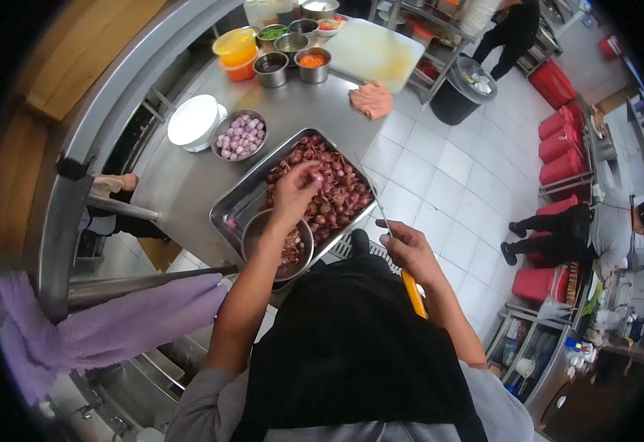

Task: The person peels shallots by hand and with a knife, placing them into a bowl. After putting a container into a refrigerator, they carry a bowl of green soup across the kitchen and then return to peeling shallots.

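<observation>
My left hand (297,193) is over a steel tray (222,214) heaped with red shallots (337,195), its fingertips closed on a small pinkish peeled shallot (317,177). To the right, just past the tray's edge, my right hand (408,250) grips a knife (413,293) with a yellow handle; its thin blade points up and away toward the tray's corner. Partly under my left forearm, a steel bowl (309,247) of peelings sits in the near part of the tray. Beyond the tray stands a bowl of peeled shallots (241,135).
On the steel table (300,110) are white lids (194,120), metal pots (270,70), a yellow tub (235,48), a cutting board (370,51) and a pink cloth (371,99). A purple towel (116,324) hangs at left. Other people stand nearby; a bin (455,99) is ahead.
</observation>
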Demonstrator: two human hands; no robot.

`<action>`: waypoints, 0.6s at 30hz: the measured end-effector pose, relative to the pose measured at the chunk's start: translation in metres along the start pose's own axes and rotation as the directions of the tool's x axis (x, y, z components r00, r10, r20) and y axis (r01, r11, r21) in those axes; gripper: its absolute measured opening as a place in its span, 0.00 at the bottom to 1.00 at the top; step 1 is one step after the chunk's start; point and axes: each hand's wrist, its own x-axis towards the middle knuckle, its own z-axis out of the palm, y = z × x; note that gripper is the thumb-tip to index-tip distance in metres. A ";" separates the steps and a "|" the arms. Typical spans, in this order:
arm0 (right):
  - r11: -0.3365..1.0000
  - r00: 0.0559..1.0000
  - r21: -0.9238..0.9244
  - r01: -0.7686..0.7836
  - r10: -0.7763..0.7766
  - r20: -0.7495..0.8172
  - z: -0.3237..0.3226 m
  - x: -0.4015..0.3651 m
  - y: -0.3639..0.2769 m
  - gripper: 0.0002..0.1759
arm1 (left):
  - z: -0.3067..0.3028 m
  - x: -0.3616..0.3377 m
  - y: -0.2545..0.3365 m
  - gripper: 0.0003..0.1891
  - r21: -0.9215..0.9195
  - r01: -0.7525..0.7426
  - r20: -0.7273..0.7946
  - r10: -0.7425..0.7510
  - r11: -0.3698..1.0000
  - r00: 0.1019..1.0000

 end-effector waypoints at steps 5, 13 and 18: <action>0.987 0.991 0.159 0.037 -0.057 0.124 0.022 0.010 -0.006 0.22 | -0.033 -0.062 0.027 0.12 -0.585 0.072 -0.001 -0.090 0.807 0.996; 0.970 0.884 0.034 0.241 -0.234 0.404 0.082 0.012 -0.033 0.28 | -0.034 -0.134 0.062 0.12 -0.785 0.009 -0.087 -0.124 0.620 0.989; 0.869 0.745 -0.057 0.492 -0.385 0.545 0.116 0.007 -0.055 0.34 | -0.030 -0.151 0.071 0.15 -0.816 -0.074 -0.168 -0.113 0.574 0.979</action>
